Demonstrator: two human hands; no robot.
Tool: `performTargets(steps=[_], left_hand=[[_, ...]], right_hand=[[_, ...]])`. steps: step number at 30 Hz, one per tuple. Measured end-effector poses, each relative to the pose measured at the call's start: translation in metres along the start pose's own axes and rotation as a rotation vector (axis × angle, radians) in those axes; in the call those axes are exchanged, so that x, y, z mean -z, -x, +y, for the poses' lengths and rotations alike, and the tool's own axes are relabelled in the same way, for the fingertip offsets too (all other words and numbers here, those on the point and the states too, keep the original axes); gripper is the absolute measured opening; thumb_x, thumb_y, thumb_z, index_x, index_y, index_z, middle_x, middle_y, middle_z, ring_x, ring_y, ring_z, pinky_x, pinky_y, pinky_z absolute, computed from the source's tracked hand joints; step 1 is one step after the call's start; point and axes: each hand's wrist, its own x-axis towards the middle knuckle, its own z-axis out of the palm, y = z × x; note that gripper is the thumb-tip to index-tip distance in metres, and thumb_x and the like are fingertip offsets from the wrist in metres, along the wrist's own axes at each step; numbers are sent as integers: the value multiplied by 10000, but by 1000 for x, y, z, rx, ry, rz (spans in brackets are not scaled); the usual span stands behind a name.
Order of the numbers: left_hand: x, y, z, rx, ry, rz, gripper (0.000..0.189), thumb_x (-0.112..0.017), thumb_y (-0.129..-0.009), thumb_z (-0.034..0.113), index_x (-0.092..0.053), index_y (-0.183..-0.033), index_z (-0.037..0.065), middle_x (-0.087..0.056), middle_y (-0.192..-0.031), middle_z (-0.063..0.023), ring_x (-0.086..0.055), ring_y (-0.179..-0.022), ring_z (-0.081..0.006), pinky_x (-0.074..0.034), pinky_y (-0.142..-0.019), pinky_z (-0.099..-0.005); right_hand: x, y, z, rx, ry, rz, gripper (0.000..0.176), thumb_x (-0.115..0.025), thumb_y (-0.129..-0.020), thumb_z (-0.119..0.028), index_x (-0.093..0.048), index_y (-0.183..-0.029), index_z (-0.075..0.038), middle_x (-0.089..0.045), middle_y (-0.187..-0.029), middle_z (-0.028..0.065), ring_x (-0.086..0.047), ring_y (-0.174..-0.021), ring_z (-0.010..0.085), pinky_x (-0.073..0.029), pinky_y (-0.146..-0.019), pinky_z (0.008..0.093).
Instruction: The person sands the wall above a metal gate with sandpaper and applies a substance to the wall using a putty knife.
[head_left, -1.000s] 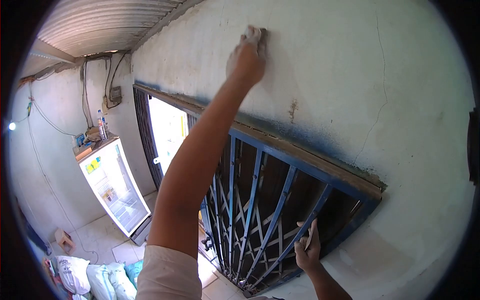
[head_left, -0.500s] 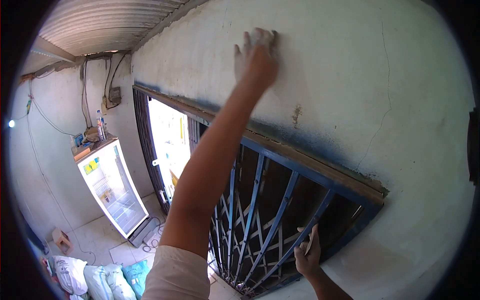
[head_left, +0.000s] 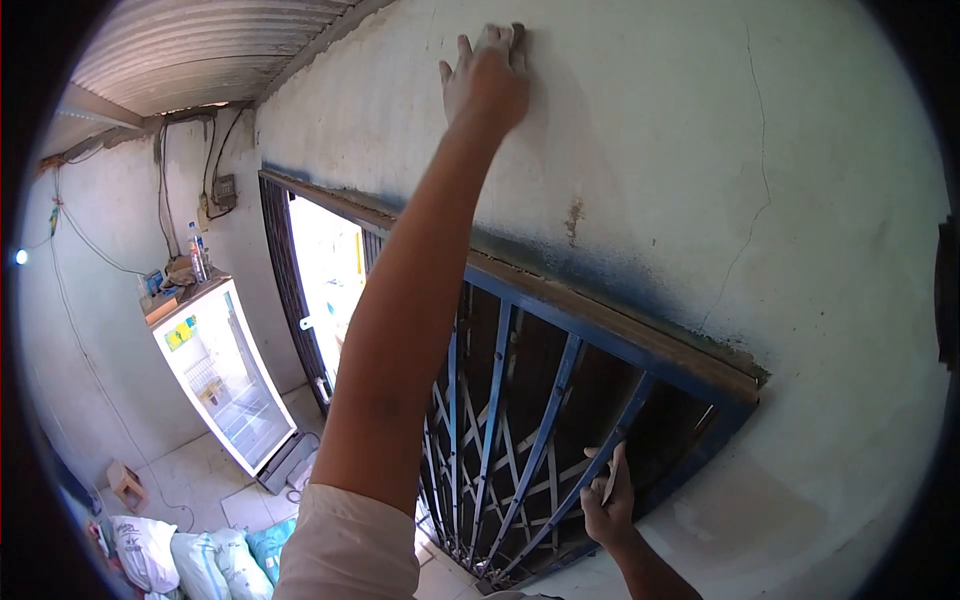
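My left hand [head_left: 487, 78] lies high on the pale plastered wall [head_left: 640, 130], its dusty fingers spread against the surface. The bare forearm reaches up across the view from a light sleeve [head_left: 350, 535]. Lower right, my right hand [head_left: 612, 505] is closed beside a slanting bar of the blue folding metal gate [head_left: 563, 380]. A thin, pale flat piece [head_left: 609, 487] shows between its thumb and fingers; I cannot tell what it is. Fingertips of that hand overlap the bar.
A brown ledge [head_left: 640, 333] tops the gate, with blue paint smears above. A crack [head_left: 765, 150] runs down the wall. To the left stand a glass-door fridge [head_left: 222, 375] with bottles [head_left: 198, 250] on top, filled sacks [head_left: 145, 550] and a bright doorway [head_left: 328, 270].
My left hand has slid upward and slightly left along the wall. The whole view has shifted a little, while my right hand stays by the same bar.
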Motion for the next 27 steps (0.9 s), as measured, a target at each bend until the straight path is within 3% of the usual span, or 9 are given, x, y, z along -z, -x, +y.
performTargets(steps=[4, 15, 17, 19, 21, 27], left_hand=[[-4, 56, 0, -71, -10, -5, 448, -386, -1022, 299, -485, -1425, 131, -407, -1524, -68, -274, -1442, -380, -188, -1187, -533], [-7, 3, -1, 0, -21, 31, 442, -378, -1017, 305, -509, -1410, 152, -398, -1530, -56, -271, -1440, -388, -198, -1186, -529], [-8, 24, 2, -28, -26, 51, 453, -379, -1015, 303, -493, -1422, 140, -394, -1533, -58, -266, -1445, -381, -202, -1187, -522], [-7, 50, 5, -44, -27, 26, 458, -384, -1019, 297, -477, -1432, 123, -387, -1537, -60, -261, -1448, -374, -208, -1185, -520], [-6, 65, 3, -60, -37, 1, 453, -384, -1020, 293, -478, -1429, 123, -384, -1539, -60, -265, -1447, -375, -210, -1183, -525], [-4, 20, -2, 16, -27, 20, 466, -370, -1026, 317, -462, -1444, 134, -406, -1526, -61, -260, -1446, -390, -206, -1176, -552]], right_hand=[[0, 0, 0, -14, -7, 2, 722, -555, -948, -100, -152, -1535, 22, -524, -1313, 186, -466, -772, 45, -424, -669, 200], [3, 2, 2, -26, -47, -6, 716, -545, -942, -88, -165, -1546, -17, -508, -1345, 201, -493, -824, 65, -451, -729, 229], [4, -1, 4, 40, 10, -32, 764, -493, -890, 17, -128, -1558, -46, -490, -1347, 202, -408, -685, 15, -388, -621, 174], [4, 0, 5, 32, 2, -34, 764, -492, -892, 11, -126, -1559, -47, -486, -1352, 208, -415, -700, 19, -390, -638, 179], [4, 4, 3, -55, -68, -18, 721, -542, -946, -104, -156, -1548, -19, -498, -1361, 219, -512, -870, 76, -459, -780, 243], [3, 0, -3, -41, -46, -9, 712, -528, -937, -80, -163, -1546, -15, -508, -1350, 216, -500, -801, 61, -451, -710, 222]])
